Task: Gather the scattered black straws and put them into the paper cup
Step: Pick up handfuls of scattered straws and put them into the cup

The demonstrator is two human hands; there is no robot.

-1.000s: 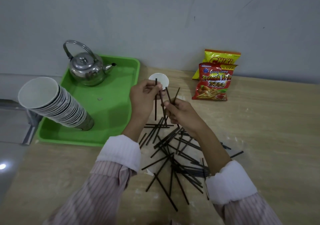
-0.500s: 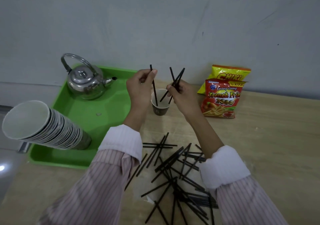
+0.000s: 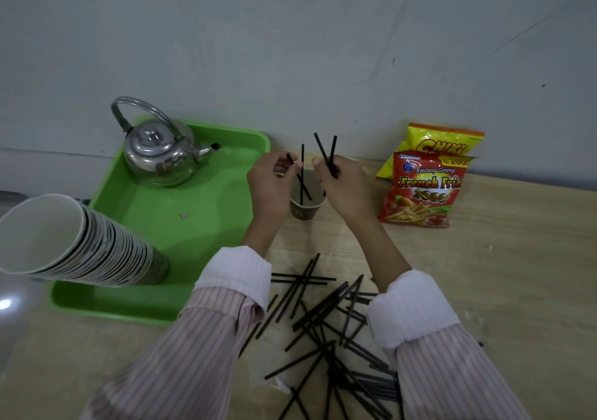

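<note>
A small brown paper cup (image 3: pixel 303 211) stands on the wooden table between my hands. My left hand (image 3: pixel 270 187) pinches a black straw (image 3: pixel 302 174) whose lower end sits inside the cup; a second straw leans in the cup beside it. My right hand (image 3: pixel 345 187) hovers just right of the cup's rim, shut on two black straws (image 3: pixel 326 153) that stick up crossed. Several more black straws (image 3: pixel 323 316) lie scattered on the table near me, partly hidden by my sleeves.
A green tray (image 3: pixel 206 225) on the left carries a steel kettle (image 3: pixel 158 151) and a tilted stack of paper cups (image 3: pixel 74 245). Two snack bags (image 3: pixel 426 180) lean against the wall at the right. The wall runs close behind the cup.
Both hands lifted straws from the pile and carried them up to the cup. The left hand's straw now reaches into the cup. The right hand's straws stand more upright.
</note>
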